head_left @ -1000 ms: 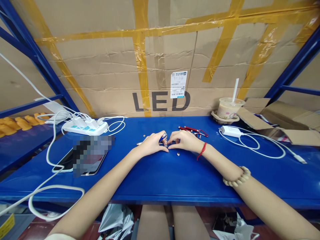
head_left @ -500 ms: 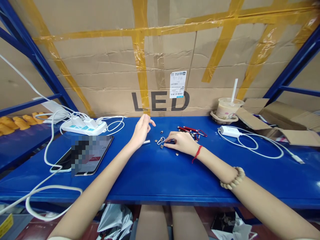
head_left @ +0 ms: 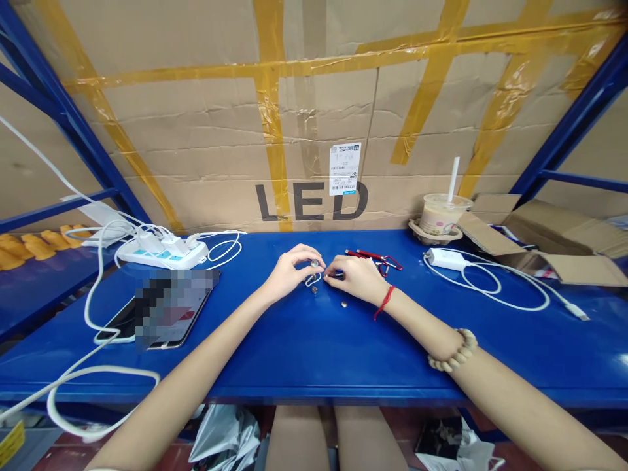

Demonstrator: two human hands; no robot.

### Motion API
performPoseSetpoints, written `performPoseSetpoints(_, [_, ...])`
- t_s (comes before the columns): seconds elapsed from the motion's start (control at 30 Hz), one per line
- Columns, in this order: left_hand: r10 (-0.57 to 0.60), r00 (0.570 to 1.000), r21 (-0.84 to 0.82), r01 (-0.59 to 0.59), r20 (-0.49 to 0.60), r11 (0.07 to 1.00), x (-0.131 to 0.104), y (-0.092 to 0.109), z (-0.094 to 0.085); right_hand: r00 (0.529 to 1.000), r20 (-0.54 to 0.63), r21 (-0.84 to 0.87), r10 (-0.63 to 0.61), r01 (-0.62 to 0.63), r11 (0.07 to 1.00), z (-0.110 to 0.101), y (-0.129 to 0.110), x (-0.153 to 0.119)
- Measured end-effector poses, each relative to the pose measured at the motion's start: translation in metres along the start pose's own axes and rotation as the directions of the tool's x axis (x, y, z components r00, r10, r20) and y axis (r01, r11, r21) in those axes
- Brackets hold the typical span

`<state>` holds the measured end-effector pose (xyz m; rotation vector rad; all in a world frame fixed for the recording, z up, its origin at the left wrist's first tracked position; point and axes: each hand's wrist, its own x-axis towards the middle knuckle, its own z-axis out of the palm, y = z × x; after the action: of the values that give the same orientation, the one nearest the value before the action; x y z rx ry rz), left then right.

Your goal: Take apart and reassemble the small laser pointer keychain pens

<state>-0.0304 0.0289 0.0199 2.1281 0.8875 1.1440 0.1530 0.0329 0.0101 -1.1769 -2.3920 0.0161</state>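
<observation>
Over the middle of the table, my left hand (head_left: 293, 270) is closed, its thumb and fingertips brought together; what they grip, if anything, is too small to make out. A small round metal piece (head_left: 314, 263) shows in the gap between that thumb and the fingers. Just below lie a silver carabiner clip (head_left: 313, 280) and another small metal piece (head_left: 314, 290). My right hand (head_left: 357, 277) rests close by on the right, thumb and forefinger pinched, its fingertips almost meeting the left ones. Whatever it holds is hidden. Behind it lie red pen-shaped tubes with a red carabiner (head_left: 377, 257).
One loose button-like piece (head_left: 344, 304) lies nearer the front. To the left are a power strip (head_left: 161, 251) with white cables, and a tablet (head_left: 193, 307). On the right stand a drink cup (head_left: 444, 212), a white adapter (head_left: 445, 259) and an open carton (head_left: 564, 229). A large cardboard box (head_left: 206, 144) closes off the back.
My left hand has moved right and turned inward, its fingers closing beside my right hand. It now covers the silver tube seen before. My right hand has hardly shifted.
</observation>
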Motion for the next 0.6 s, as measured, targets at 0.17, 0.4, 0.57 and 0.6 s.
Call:
performPoseSetpoints(0.17, [-0.027,0.998,0.031,0.029,-0.048,0.999,-0.0023,-0.0009,0.0013,0.926,-0.378,0.142,-0.013,0.071,0.987,-0.0052,-0.0041,-0.0004])
performPoseSetpoints(0.4, [-0.018,0.999,0.163,0.025,-0.044,0.986,-0.0045,0.0004,0.0041,0.883,-0.421,0.167,-0.21,0.303,0.938,0.0008,-0.0061,-0.0006])
performPoseSetpoints(0.57, [-0.005,0.999,0.192,0.011,-0.033,0.981,-0.0051,0.0031,0.0053,0.92,-0.346,0.213,-0.186,0.27,0.939,0.0002,-0.0064,-0.0003])
performPoseSetpoints(0.6, [-0.007,0.999,0.204,0.014,-0.035,0.979,-0.005,0.0032,0.0056,0.93,-0.325,0.228,-0.174,0.256,0.939,-0.0013,-0.0072,0.0])
